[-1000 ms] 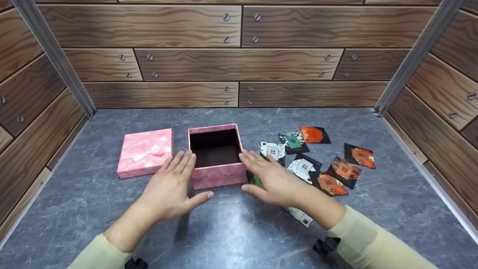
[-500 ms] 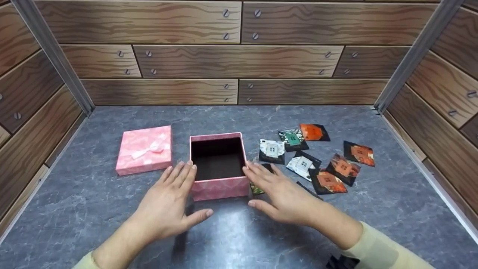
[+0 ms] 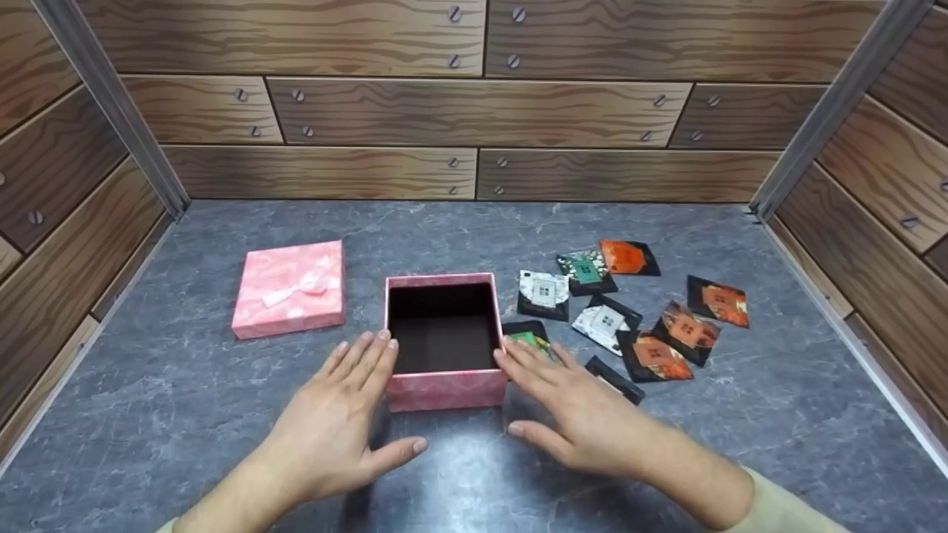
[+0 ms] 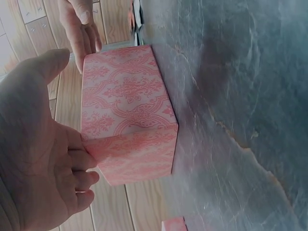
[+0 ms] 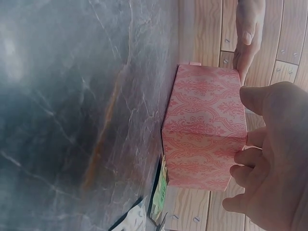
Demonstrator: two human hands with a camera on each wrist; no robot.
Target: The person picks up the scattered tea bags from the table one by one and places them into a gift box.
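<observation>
A pink patterned gift box [image 3: 446, 391] stands without its lid on the grey tabletop, its dark inside bare. My left hand [image 3: 333, 422] touches the box's left side with straight fingers, thumb spread. On the opposite side my right hand [image 3: 585, 411] rests its fingertips against the wall near the rim. Both wrist views show the box's sides [image 4: 127, 94] [image 5: 204, 103] between the two hands. To the left lies the pink lid [image 3: 290, 289] with a ribbon bow. A green and black sachet [image 3: 529, 337] lies beside the box, partly under my right hand.
Several flat sachets are spread on the right: white ones [image 3: 544, 294], a green one [image 3: 585, 272] and orange ones [image 3: 628, 257]. A dark sachet [image 3: 613, 379] lies by my right hand. Wood-patterned walls [image 3: 474, 111] enclose the tabletop [image 3: 185, 414].
Both hands have drawn the box toward me and slightly right, away from the lid. The green and black sachet beside the box shows more. The head view has tilted down slightly.
</observation>
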